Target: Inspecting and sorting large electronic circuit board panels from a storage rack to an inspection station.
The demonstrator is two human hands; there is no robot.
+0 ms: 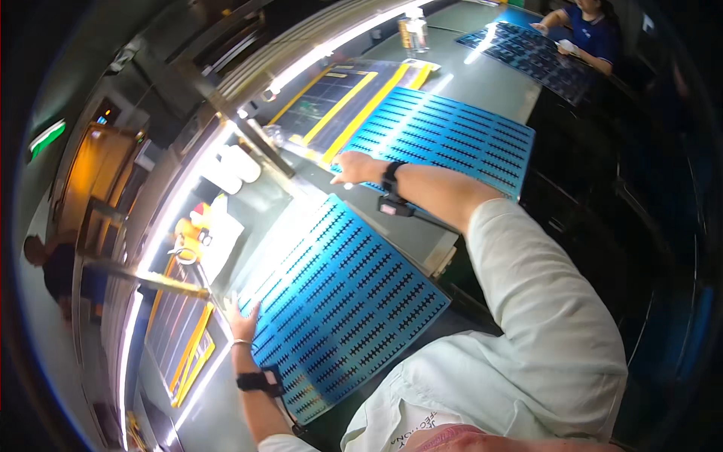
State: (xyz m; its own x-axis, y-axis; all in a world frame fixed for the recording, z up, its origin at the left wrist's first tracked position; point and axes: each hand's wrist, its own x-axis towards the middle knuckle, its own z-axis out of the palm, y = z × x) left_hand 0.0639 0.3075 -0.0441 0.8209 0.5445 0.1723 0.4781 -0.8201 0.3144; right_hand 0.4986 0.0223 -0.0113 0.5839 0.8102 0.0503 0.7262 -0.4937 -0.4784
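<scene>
Two flat blue sheets with rows of small black toothed marks lie on the bench. Beside the left edge of the near blue sheet (350, 301) is my left hand (242, 322), its fingers stretched and the thumb apart. My right arm reaches across to the far blue sheet (452, 139). There my right hand (355, 167) is closed at that sheet's left corner; its fingertips are partly hidden. Each of my wrists wears a black strap with a small device, the left one (260, 382) and the right one (393, 194).
Dark panels with yellow borders lie behind the far sheet (343, 105) and at the left (179, 343). White rolls (232, 169), an orange object (192, 233) and a clear bottle (416, 30) stand near the bright light strips. Another person (591, 34) handles a dark panel (523, 56).
</scene>
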